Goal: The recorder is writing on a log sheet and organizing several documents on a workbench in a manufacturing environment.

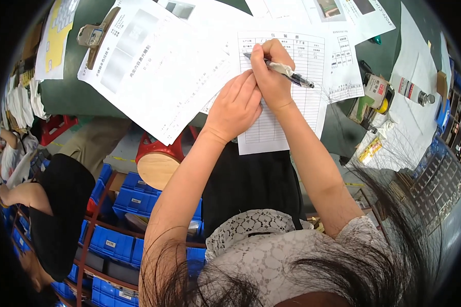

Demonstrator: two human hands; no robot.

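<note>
Grips a pen (298, 79) in right fingers (258, 60) at upper centre, with left fingers (244, 91) outstretched alongside, over a ruled form (307, 105) bearing entries near its top, blank lower down where visible.

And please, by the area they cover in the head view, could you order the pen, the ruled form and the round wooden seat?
1. Ruled form, partly covered
2. Round wooden seat
3. Pen, long but thin
</note>
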